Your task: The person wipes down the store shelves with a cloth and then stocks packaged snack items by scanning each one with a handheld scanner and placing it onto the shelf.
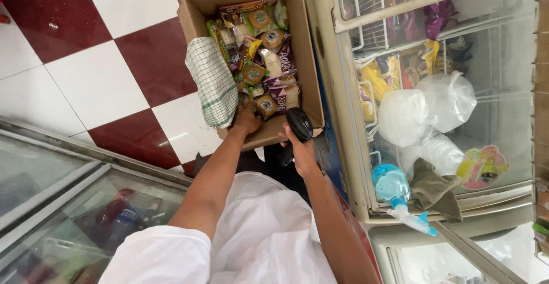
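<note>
An open cardboard box (303, 44) sits on the floor beside a chest freezer, filled with several wrapped ice-cream packets (260, 55). A white and green checked cloth (214, 81) hangs over the box's left wall. My left hand (246, 121) reaches into the near end of the box, its fingers among the packets; what it grips is hidden. My right hand (300, 150) rests at the box's near edge, closed around a black handheld scanner (297, 127).
A glass-topped chest freezer (343, 147) on the right holds wire baskets, packets and clear bags (426, 110). A blue spray bottle (397, 195) and a grey cloth (434, 190) lie on its lid. Another glass freezer (68, 204) stands at lower left. The floor is red and white tiles (103, 61).
</note>
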